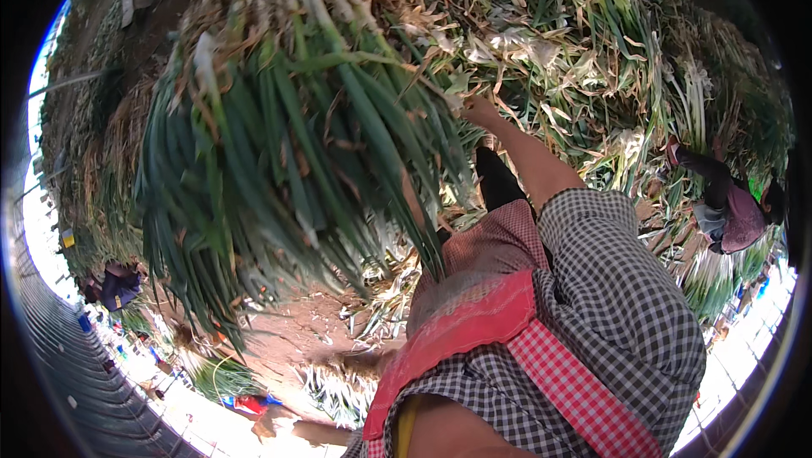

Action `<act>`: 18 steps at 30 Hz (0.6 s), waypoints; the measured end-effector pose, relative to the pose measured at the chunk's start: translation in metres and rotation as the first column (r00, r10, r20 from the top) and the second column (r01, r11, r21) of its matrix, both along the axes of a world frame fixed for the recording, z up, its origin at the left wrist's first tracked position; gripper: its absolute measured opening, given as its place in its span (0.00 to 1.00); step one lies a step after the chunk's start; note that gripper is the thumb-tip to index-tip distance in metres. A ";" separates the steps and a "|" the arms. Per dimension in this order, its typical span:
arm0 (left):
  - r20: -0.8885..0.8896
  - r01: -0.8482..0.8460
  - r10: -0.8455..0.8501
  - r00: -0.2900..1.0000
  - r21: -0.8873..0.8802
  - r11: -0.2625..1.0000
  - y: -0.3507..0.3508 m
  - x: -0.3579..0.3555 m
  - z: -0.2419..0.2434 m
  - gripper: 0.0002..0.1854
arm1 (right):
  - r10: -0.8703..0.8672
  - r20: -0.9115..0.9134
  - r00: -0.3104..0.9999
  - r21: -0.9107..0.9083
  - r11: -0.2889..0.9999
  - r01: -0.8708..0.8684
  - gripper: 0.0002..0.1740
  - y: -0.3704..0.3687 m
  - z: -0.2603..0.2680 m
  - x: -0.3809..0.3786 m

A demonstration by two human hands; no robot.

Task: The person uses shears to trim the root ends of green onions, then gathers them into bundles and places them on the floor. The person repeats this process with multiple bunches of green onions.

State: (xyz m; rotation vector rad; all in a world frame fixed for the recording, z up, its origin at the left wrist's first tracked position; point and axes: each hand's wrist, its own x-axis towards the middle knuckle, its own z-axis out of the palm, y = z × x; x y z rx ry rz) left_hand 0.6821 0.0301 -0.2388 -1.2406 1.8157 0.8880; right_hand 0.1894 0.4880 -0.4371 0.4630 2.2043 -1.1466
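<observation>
A large, partly blurred bundle of green onions (298, 141) fills the left and middle of the view, its roots and pale stems at the top and its dark green leaves fanning downward. My right hand (479, 110) is closed at the bundle's right side, around a thin pale strip (438, 90), a leaf or a tie, that runs across the leaves. Only my bare left upper arm (463, 429) shows at the bottom edge; my left hand is out of view or too blurred to make out.
Loose onion stalks and dry leaves (552, 77) cover the ground at the top and right. One person (739, 214) bends at the far right, and another (119, 287) is at the left. More bundled onions (222, 375) lie at lower left beside bare soil (304, 325).
</observation>
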 end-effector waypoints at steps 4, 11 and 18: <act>0.141 0.207 -0.205 0.969 0.001 0.978 0.068 -0.006 0.026 0.14 | 0.055 0.201 0.978 -0.028 0.998 -0.051 0.29 0.050 -0.052 -0.010; -0.003 0.590 -0.601 0.799 -0.188 0.785 0.149 -0.121 0.017 0.17 | 0.056 0.372 0.927 0.008 0.998 -0.063 0.22 0.157 -0.073 0.037; -0.710 0.448 -0.577 0.404 -0.396 0.802 0.239 -0.468 0.021 0.16 | -0.141 0.217 0.966 -0.299 0.933 0.203 0.40 0.069 -0.032 0.009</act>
